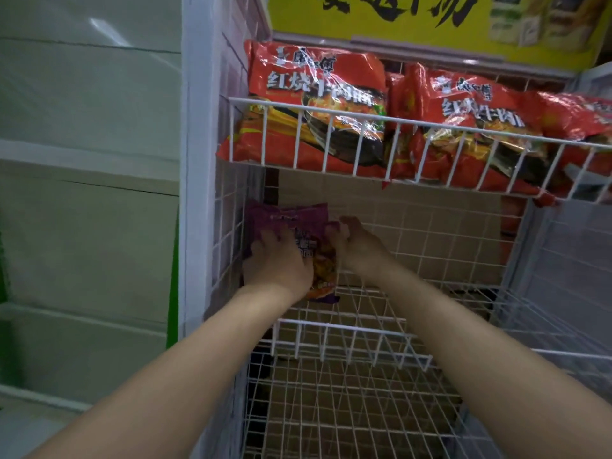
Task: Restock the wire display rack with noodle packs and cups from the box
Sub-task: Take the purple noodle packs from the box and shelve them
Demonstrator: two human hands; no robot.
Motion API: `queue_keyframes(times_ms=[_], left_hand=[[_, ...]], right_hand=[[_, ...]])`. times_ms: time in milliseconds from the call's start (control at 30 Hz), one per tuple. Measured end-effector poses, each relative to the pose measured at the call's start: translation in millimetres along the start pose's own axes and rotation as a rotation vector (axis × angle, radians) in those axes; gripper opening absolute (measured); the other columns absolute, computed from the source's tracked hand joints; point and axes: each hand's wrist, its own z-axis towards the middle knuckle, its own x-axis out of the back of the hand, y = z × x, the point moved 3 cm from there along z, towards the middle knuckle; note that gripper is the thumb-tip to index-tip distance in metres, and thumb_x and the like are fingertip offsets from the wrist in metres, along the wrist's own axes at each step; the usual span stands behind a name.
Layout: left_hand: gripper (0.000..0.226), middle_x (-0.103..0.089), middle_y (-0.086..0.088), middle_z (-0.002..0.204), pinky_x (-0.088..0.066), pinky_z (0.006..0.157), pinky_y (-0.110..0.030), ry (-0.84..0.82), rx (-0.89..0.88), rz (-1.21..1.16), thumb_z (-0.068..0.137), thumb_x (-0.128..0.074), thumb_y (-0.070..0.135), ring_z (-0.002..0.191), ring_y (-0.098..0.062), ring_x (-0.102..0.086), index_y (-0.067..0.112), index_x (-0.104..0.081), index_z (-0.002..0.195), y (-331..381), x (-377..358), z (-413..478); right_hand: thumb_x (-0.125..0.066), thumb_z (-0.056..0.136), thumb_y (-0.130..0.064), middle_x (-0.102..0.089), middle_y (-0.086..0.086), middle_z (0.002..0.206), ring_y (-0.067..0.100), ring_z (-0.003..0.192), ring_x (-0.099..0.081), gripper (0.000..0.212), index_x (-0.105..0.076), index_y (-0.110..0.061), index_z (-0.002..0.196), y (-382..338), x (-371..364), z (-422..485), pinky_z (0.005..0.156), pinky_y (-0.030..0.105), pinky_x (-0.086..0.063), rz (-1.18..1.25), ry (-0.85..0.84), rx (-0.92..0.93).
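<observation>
Noodle pack (288, 220) held inside the white wire rack (341, 322).

Setting: retail shop, grocery aisle. Evidence: white wire display rack (331, 409) with tiered baskets; identical red noodle packs (318, 104) faced outward in a row; yellow signboard (364, 28) overhead; pale shelving (89, 193) adjoining at left.
</observation>
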Motion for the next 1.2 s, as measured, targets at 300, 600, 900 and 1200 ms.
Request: queue_keyframes(times_ms=[300,600,900,1200], left_hand=[[0.034,-0.05,-0.006,0.126,-0.045,0.085,-0.04,0.256,-0.201,-0.252,0.099,-0.041,0.033,0.115,-0.028,-0.047,0.016,-0.049,0.127,84.2,-1.5,-58.9],[0.026,-0.06,-0.001,0.108,-0.044,0.08,-0.028,0.431,-0.604,-0.618,0.089,-0.048,0.015,0.098,-0.019,-0.053,0.013,-0.062,0.111,210.7,-58.3,-171.2],[0.023,-0.058,0.004,0.103,-0.046,0.08,-0.028,0.094,-0.664,-0.798,0.091,-0.045,0.016,0.099,-0.013,-0.053,0.016,-0.061,0.108,321.3,-159.2,-259.9],[0.02,-0.056,0.008,0.1,-0.04,0.076,-0.02,-0.079,-0.699,-0.839,0.093,-0.049,0.012,0.096,-0.007,-0.05,0.017,-0.062,0.107,391.3,-215.8,-328.3]], right_hand=[[-0.04,0.097,-0.051,-0.069,0.007,0.116,0.024,0.106,-0.066,0.051,-0.061,-0.013,0.124,53.8,62.6,-80.7,0.094,0.046,-0.052,0.289,0.287,-0.094],[-0.045,0.102,-0.024,-0.07,0.002,0.084,0.014,0.076,-0.067,0.019,-0.064,-0.024,0.096,136.8,138.6,-247.9,0.062,0.028,-0.053,0.402,0.494,-0.034],[-0.046,0.102,-0.021,-0.066,0.0,0.079,0.008,0.062,-0.061,0.017,-0.063,-0.021,0.099,269.2,173.2,-368.4,0.053,0.024,-0.049,0.39,0.582,-0.324],[-0.044,0.103,-0.025,-0.068,-0.003,0.083,0.009,0.072,-0.064,0.018,-0.062,-0.026,0.102,374.1,169.7,-475.1,0.063,0.025,-0.05,0.238,0.611,-0.585]])
